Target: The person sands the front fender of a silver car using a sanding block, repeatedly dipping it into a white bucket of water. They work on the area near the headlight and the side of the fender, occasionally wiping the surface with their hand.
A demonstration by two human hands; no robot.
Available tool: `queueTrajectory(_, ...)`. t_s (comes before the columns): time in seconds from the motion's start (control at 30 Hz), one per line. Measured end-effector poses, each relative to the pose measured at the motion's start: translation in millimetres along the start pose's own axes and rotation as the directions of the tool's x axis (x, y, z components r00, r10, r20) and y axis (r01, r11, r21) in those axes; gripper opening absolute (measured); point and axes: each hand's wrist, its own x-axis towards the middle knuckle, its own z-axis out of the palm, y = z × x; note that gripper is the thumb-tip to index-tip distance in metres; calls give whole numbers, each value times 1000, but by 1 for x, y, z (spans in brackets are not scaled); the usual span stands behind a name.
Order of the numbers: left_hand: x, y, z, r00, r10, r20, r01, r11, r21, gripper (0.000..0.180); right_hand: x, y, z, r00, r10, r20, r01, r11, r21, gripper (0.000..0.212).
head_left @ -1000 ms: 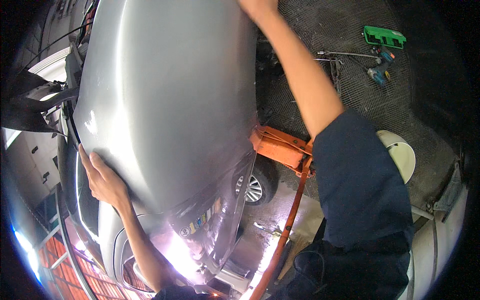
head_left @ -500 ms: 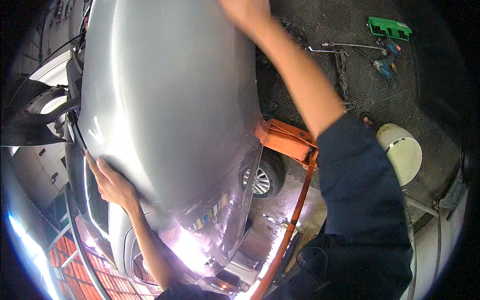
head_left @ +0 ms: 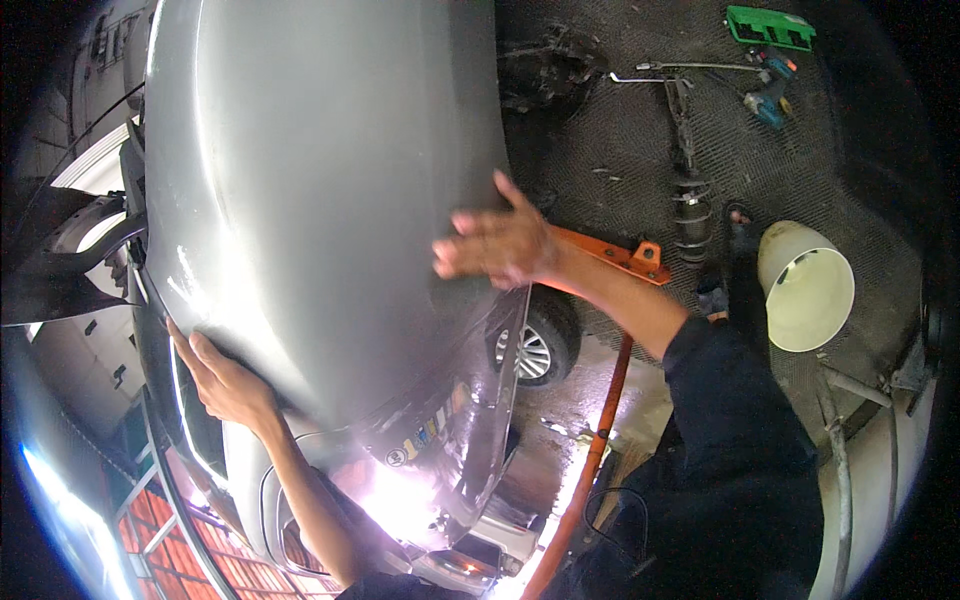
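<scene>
A large, dull grey car body panel (head_left: pixel 310 180) curves across the middle of the view. At its left edge, near the window side, my left hand (head_left: pixel 228 382) lies with fingers stretched out and nothing held. My right hand (head_left: pixel 500 240) is over the panel's right edge, fingers spread and slightly blurred, with nothing visible in it. Whether its palm touches the surface I cannot tell. Below the hands, the panel gives way to a glossy dark section (head_left: pixel 430 430) with bright light reflecting in it.
An orange floor jack (head_left: pixel 610 255) with a long handle (head_left: pixel 585 480) is right of the car, beside a wheel (head_left: pixel 540 345). On the textured floor are a white bucket (head_left: pixel 810 300), a shock-absorber-like part (head_left: pixel 688 200), a blue power tool (head_left: pixel 765 108) and a green tray (head_left: pixel 770 28).
My right hand has come down from the panel's far end to its right edge, fingers now spread. My left hand stays on the left edge. The view has shifted slightly.
</scene>
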Motion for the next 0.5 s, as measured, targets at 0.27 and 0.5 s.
queueTrajectory(0.27, 10, 23, -1, 999, -23, 43, 24, 1000, -11, 57, 285, 181, -148, 572, 716, -400, -777, 630, 15, 58)
queueTrajectory(0.5, -2, 7, -10, 999, -35, 23, 36, 999, -40, 57, 48, -60, -7, 977, 180, 114, -174, 983, -58, 58)
